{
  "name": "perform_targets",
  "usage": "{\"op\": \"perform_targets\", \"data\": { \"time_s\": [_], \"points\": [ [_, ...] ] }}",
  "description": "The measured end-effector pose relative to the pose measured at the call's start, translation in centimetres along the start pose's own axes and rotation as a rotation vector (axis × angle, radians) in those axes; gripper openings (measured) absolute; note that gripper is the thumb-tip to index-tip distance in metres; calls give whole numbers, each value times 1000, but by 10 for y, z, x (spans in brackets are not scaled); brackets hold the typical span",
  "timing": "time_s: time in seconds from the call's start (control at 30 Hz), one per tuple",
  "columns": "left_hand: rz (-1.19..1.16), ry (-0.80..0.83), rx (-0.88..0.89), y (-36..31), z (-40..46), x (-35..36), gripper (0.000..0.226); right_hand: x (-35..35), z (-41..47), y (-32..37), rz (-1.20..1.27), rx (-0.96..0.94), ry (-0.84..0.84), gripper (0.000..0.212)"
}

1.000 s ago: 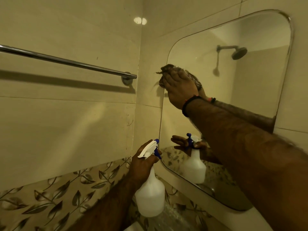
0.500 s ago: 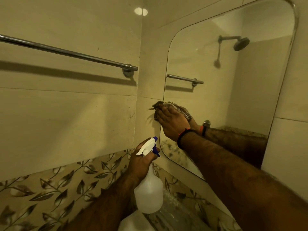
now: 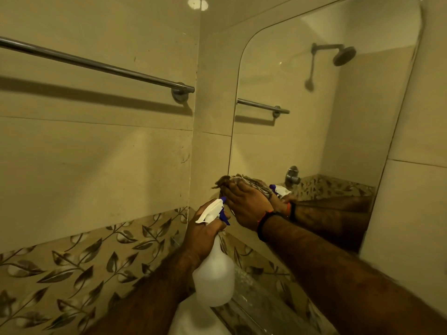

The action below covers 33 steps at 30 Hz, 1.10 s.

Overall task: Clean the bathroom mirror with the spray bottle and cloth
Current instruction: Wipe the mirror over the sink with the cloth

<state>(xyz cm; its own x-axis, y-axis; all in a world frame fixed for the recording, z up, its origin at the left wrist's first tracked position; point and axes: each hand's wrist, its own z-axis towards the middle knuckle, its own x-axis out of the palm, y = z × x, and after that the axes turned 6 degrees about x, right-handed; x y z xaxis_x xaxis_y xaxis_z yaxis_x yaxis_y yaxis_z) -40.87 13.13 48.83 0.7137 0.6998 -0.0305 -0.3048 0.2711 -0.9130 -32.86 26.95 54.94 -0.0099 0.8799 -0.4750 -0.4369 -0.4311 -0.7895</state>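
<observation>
A tall mirror (image 3: 302, 131) with rounded corners hangs on the tiled wall to the right. My right hand (image 3: 246, 204) presses a crumpled brownish cloth (image 3: 232, 181) against the mirror's lower left corner. My left hand (image 3: 205, 233) grips the neck of a white spray bottle (image 3: 215, 274) with a blue trigger, held upright just below and left of the cloth. The bottle's nozzle almost touches my right hand. Both hands and the bottle show as reflections in the glass.
A chrome towel bar (image 3: 96, 65) runs along the left wall above the hands. A band of leaf-patterned tiles (image 3: 84, 262) lines the wall below. A white basin edge (image 3: 188, 320) lies under the bottle. The mirror reflects a shower head.
My right hand has slid the cloth down the mirror's left edge, from near the top corner to the bottom corner. The left hand has kept the bottle in about the same place.
</observation>
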Motion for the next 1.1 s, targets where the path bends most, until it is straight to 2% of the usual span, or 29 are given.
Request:
{"op": "perform_targets", "data": {
  "time_s": [0.47,0.9,1.1],
  "points": [
    [0,-13,-7,-2,-5,-3,45,7,-22,1,163,-146,49,47],
    [-73,34,-10,-10,-24,6,40,12,-63,-3,134,-194,50,49],
    [-66,77,1,-15,-35,13,52,7,-87,-8,91,-201,67,46]
  ]
}}
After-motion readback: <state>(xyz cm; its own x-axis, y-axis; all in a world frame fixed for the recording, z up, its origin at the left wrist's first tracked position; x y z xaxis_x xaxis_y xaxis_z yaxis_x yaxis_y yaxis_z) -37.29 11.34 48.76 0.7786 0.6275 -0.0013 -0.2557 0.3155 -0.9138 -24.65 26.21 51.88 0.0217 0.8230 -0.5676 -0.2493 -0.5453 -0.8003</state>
